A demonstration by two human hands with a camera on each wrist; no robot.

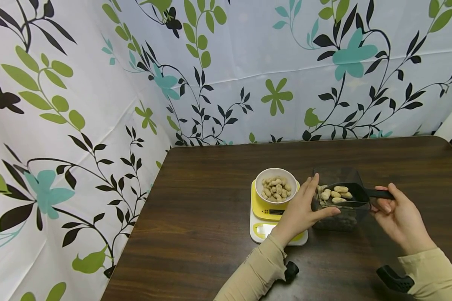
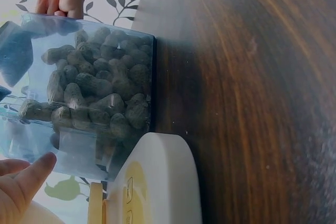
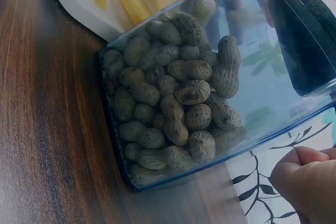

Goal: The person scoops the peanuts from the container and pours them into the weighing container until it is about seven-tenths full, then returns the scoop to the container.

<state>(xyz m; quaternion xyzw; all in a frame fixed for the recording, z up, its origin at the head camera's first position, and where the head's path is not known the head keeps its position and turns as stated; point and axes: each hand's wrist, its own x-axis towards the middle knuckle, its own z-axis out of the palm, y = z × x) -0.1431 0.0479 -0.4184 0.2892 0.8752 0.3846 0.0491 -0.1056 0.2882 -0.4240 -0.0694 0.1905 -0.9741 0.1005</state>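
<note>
A black scoop (image 1: 359,192) with several peanuts (image 1: 340,191) in it is above a clear plastic container (image 3: 252,124). My right hand (image 1: 399,219) pinches the scoop's handle (image 1: 378,193) between thumb and fingers. Fingers outstretched and thumb spread, my left hand (image 1: 299,209) touches the container's left side near the rim. More unshelled peanuts (image 2: 100,82) fill the container's lower part. Left of it stands a yellow and white kitchen scale (image 1: 260,211). On the scale sits a white bowl (image 1: 258,184) that holds a heap of peanuts (image 1: 276,189).
All of this stands on a dark wooden table (image 1: 196,209). A white curtain (image 1: 229,54) with leaf patterns hangs behind the table and along its left. The scale stands close beside the container, under my left forearm's reach. Black wrist devices (image 1: 393,279) show at both sleeves.
</note>
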